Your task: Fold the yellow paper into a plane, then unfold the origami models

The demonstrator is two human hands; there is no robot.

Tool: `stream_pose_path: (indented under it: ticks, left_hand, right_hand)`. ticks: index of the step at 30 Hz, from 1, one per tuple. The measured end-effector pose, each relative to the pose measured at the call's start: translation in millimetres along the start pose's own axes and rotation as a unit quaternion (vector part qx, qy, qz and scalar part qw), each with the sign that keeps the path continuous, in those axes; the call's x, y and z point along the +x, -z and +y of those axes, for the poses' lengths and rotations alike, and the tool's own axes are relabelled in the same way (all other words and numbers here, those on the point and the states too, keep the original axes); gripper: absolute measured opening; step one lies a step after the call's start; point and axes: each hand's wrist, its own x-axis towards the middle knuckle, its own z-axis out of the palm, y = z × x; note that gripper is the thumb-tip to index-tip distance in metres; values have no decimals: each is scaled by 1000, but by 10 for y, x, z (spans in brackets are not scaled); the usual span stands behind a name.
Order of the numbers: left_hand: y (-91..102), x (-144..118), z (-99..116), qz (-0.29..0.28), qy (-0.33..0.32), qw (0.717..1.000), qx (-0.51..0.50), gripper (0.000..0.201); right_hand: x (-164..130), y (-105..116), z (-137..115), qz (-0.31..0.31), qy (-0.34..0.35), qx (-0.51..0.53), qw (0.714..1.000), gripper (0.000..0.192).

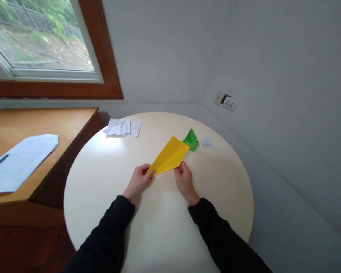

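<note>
A folded yellow paper (170, 156) lies mid-table on the round cream table (159, 227); the left hand (138, 181) pinches its near point between thumb and fingers; the right hand (184, 181) pinches its lower edge; beyond sit a green folded paper (191, 140), a small white paper shape (207, 141) and crumpled white sheets (122, 127); a wooden desk (59, 125) stands left beneath a wood-framed window (45, 41); a wall socket (227, 101) sits on the grey wall.

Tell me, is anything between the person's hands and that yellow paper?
Nothing visible. The left hand pinches the near tip of the yellow paper, and the right hand grips its lower edge. The green paper lies just beyond its far corner.
</note>
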Motion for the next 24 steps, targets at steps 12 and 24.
stream_pose_path:
  ticks: [12,24]
  left_hand:
    - [63,-10,-31,7,-77,897,436,18]
    - [38,-35,-44,3,-85,904,419,16]
  right_hand:
    - [60,225,55,136,76,-39,987,5]
    - [-243,36,-100,-123,288,-242,918,14]
